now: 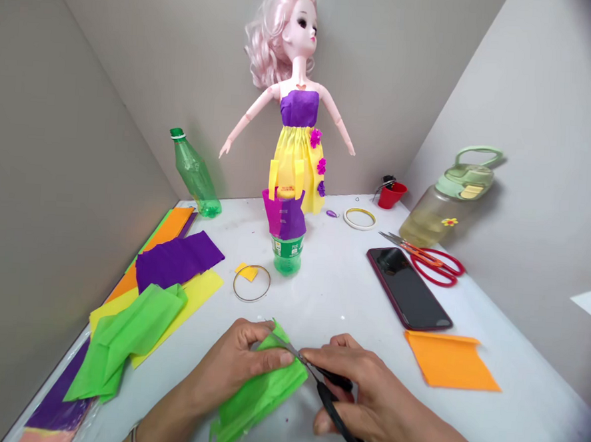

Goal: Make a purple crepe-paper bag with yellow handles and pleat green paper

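My left hand (236, 367) pinches a folded piece of green crepe paper (259, 395) above the white table (290, 307). My right hand (359, 398) is shut on black-handled scissors (328, 390), whose blades reach the paper's upper edge. Beyond my hands, a pink-haired fashion doll (297, 108) stands on a green plastic bottle (287, 254). It wears a purple bodice and a yellow skirt with small flowers. A purple paper piece with yellow strips (283, 213) hangs at its front, hiding the bottle's upper part.
Purple, yellow, orange and green crepe paper sheets (177, 260) lie at the left. To the right are a black smartphone (409, 288), red-handled scissors (437, 266) and an orange paper sheet (450, 362). A plastic water jug (447, 203) and an empty green bottle (195, 173) stand behind them.
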The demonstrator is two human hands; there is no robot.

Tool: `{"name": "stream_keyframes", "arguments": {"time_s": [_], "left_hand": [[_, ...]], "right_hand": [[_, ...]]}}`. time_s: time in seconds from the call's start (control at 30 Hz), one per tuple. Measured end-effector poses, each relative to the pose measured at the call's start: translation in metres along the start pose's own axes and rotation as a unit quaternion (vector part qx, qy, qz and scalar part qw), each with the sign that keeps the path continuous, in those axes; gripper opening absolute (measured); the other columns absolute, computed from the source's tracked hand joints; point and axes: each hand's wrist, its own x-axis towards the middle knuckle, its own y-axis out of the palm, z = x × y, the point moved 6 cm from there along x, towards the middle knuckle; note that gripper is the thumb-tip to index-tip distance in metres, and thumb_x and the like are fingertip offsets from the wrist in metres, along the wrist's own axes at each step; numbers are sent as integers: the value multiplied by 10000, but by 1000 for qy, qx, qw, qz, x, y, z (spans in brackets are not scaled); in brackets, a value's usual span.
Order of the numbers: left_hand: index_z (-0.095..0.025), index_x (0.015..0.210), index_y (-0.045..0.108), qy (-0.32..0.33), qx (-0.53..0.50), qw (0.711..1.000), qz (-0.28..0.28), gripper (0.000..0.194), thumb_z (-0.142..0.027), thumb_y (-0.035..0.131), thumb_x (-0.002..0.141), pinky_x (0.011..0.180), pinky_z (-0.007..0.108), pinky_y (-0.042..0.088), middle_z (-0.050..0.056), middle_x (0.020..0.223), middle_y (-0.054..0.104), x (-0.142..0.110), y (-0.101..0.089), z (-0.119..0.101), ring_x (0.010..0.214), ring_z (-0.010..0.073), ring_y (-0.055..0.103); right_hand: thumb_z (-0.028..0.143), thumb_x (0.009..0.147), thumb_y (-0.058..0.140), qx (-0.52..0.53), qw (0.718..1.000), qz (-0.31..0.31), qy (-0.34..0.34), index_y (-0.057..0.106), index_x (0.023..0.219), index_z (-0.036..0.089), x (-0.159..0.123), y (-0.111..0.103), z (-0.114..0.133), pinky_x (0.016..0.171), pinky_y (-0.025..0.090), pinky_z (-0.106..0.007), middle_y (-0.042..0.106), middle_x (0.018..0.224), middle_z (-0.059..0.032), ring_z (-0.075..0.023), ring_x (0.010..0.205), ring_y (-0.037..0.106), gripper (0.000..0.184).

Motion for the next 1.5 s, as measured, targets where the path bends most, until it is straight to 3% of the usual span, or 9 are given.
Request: {"name": "stream_keyframes", "arguments": {"time_s": [0.13, 0.37, 0.57, 0.67, 0.87, 1.0, 1.17, 1.33, 1.5], "left_hand": [[-167, 627, 666, -12, -20, 1000, 9, 303, -426, 733, 769, 700, 262, 392, 10, 695, 579, 0, 3, -1, 757, 167, 516], [-126, 600, 623, -7, -43, 998, 42, 369, -430, 708, 792, 586, 220, 316, -30, 635, 436, 0, 8, -10, 611, 96, 372], [-116, 794, 701, -12, -44, 999, 25, 341, -456, 678, 807, 577, 219, 333, -13, 659, 538, 1, 6, -9, 604, 111, 430], [-130, 776, 688, 5, -34, 999, -22, 328, -455, 665, 815, 558, 216, 337, -23, 640, 537, 1, 4, -12, 581, 111, 435], [-171, 725, 648, 115, 69, 967, -215, 235, -358, 617, 864, 681, 242, 401, -7, 729, 543, -10, -4, -27, 699, 151, 505], [-185, 737, 636, 167, 92, 953, -234, 210, -322, 587, 889, 700, 246, 410, -2, 729, 535, -15, 3, -31, 733, 162, 517], [-185, 729, 626, 171, 72, 953, -237, 217, -325, 584, 889, 718, 246, 421, 0, 729, 546, -16, 8, -32, 748, 164, 526], [-177, 867, 631, 95, -54, 980, -164, 238, -410, 658, 829, 689, 245, 443, -3, 779, 601, -4, 6, -19, 726, 156, 545], [-165, 1081, 613, 60, -113, 992, 20, 457, -427, 759, 736, 671, 238, 439, 34, 911, 644, 2, 11, -17, 767, 157, 568]], "right_hand": [[369, 726, 781, 11, 1000, -8, -7, 734, 888, 246, 0, 2, -4, 671, 397, -246, 513, 722, 17, -184, 793, 487, 208], [338, 835, 686, 5, 1000, 4, 2, 746, 936, 256, 3, 4, -4, 726, 406, -256, 604, 742, 4, -193, 810, 511, 143], [187, 682, 773, 148, 987, 12, 58, 661, 1141, 281, 1, 2, -6, 677, 411, -236, 585, 852, 34, -172, 797, 508, 482], [209, 695, 749, 194, 980, 4, 42, 633, 1098, 237, 2, 2, -4, 706, 421, -256, 580, 892, 12, -177, 826, 520, 420], [450, 728, 761, 297, 950, -95, 11, 510, 1076, 203, 12, 15, -3, 726, 410, -283, 565, 879, -11, -175, 810, 519, 495], [449, 662, 813, 299, 946, -124, -1, 546, 991, 187, 16, 28, 6, 679, 394, -259, 520, 820, 16, -157, 761, 476, 499], [275, 666, 800, 322, 942, -96, 12, 560, 986, 193, 16, 40, 10, 653, 397, -245, 560, 791, 30, -150, 740, 488, 408], [235, 683, 762, 335, 936, -106, 33, 579, 998, 192, 13, 31, 4, 654, 401, -249, 564, 748, 33, -151, 727, 503, 366], [271, 685, 795, 353, 930, -99, 32, 606, 1014, 188, 13, 18, -3, 675, 420, -252, 599, 774, 29, -151, 730, 537, 388]]}}
